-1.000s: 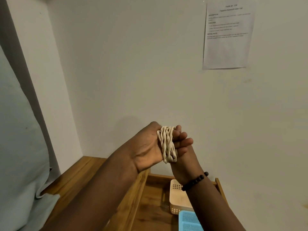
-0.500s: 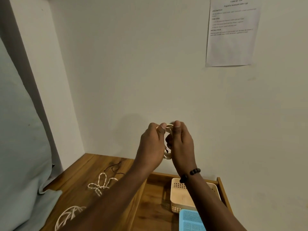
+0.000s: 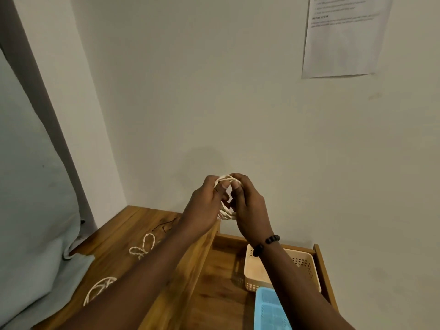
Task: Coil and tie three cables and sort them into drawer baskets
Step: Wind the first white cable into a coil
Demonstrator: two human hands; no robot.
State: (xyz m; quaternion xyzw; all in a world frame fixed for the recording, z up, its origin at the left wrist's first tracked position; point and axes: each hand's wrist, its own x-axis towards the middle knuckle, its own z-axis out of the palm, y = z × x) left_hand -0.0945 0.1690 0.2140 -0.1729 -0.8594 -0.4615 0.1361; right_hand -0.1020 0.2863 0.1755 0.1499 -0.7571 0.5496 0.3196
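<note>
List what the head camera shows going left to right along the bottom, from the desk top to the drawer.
Loose white cable coil → knotted white cable on the wooden desk top → cream basket in the open drawer, the blue basket in front of it.

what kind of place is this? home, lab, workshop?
Probably a staged recording corner indoors, not a workshop: a printed task sheet taped to the bare wall, a wooden cabinet top beside an open drawer holding a beige basket and a blue basket.

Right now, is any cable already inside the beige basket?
No, the beige basket shows no cable; both hands hold one coil above it.
</note>
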